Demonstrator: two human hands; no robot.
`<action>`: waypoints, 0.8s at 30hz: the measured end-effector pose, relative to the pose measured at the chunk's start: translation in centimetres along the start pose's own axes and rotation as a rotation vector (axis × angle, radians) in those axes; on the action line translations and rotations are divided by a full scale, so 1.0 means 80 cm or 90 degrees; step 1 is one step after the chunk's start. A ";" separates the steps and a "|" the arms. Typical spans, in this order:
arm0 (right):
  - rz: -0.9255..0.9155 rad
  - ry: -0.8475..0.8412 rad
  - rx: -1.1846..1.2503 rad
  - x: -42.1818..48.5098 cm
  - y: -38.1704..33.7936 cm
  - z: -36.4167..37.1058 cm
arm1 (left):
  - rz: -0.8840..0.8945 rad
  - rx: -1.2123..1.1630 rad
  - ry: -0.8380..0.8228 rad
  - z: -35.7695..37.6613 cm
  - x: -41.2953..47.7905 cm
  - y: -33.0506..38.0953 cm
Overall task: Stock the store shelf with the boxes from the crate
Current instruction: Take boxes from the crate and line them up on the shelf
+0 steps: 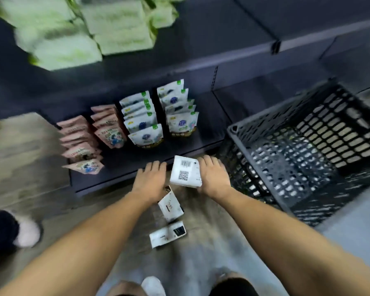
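A white box (186, 174) with a barcode and a QR code is gripped in my right hand (214, 175), just above the front edge of the dark bottom shelf (124, 169). My left hand (150, 179) hovers palm down beside the box, fingers apart, holding nothing. Two more white boxes lie on the floor below my hands: one (171, 205) near my left wrist and one (167, 233) closer to me. The black plastic crate (308, 150) is tipped on its side at the right and looks empty inside.
Pink pouches (88, 142) and white pouches (145, 122) stand in rows on the bottom shelf. Green-white packs (77, 33) fill the shelf above. A shoe (26, 229) shows at the left, and my own shoe (153, 286) at the bottom edge.
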State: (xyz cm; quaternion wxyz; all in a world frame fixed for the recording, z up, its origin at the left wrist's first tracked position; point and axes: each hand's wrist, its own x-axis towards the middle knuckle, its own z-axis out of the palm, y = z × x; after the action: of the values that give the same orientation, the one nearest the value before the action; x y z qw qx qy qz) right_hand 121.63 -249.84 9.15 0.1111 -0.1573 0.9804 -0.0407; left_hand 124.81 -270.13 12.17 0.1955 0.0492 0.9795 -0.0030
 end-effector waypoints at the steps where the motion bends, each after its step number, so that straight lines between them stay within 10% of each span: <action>1: -0.007 0.008 -0.007 -0.012 -0.005 -0.036 | -0.005 0.003 0.002 -0.031 -0.020 0.000; 24: 0.012 0.185 -0.070 -0.130 -0.031 -0.616 | 0.069 0.054 0.186 -0.573 -0.193 0.035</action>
State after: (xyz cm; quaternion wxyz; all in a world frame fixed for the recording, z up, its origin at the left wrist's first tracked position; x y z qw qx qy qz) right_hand 120.68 -246.66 59.45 -0.0401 -0.1461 0.9884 -0.0086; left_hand 121.70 -267.66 60.47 0.0483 0.1103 0.9924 -0.0264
